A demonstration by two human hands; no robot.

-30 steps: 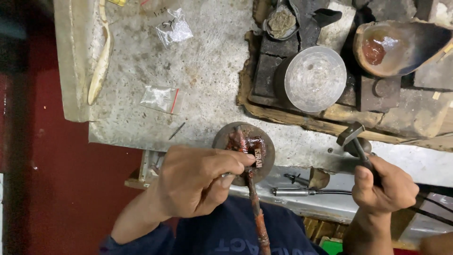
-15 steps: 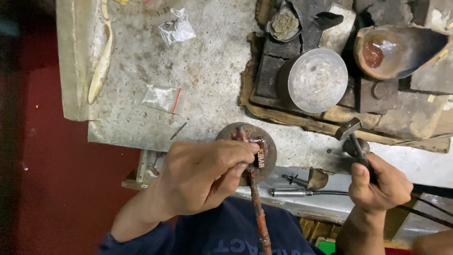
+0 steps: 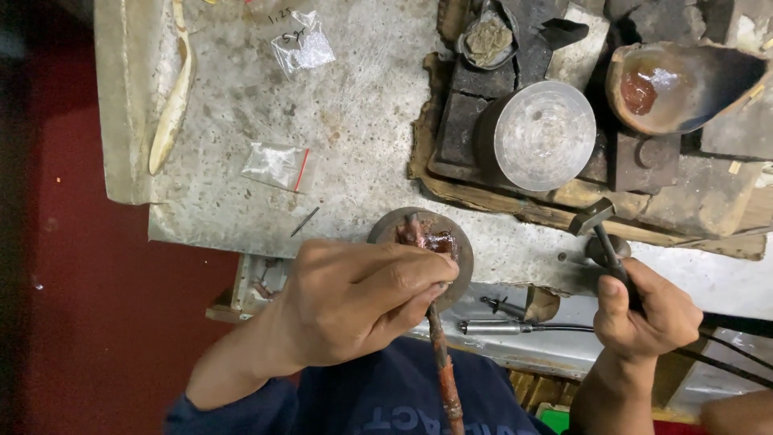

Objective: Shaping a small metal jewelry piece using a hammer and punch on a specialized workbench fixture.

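Note:
My left hand (image 3: 354, 298) grips a thin reddish stick (image 3: 443, 362) whose lumpy, wax-coated tip (image 3: 427, 238) rests on a small round dark block (image 3: 403, 225) at the bench's front edge. Its fingers hide most of the block and the stick's upper part. My right hand (image 3: 648, 318) is shut on the dark handle of a small hammer, whose metal head (image 3: 592, 216) is raised to the right of the block, apart from it. A second round knob (image 3: 600, 250) shows just behind the hammer handle.
The pitted grey bench (image 3: 354, 121) carries two small clear plastic bags (image 3: 278, 165), a pale curved tool (image 3: 173, 105) at its left rim and a thin pin (image 3: 304, 221). At the right stand a shiny steel cylinder (image 3: 543, 133) on dark blocks and a bowl with red residue (image 3: 668, 80). A cabled handpiece (image 3: 495, 326) lies below.
My right hand has dropped slightly and swung the hammer head a little to the left, nearer the round block. My left hand keeps the stick in the same place.

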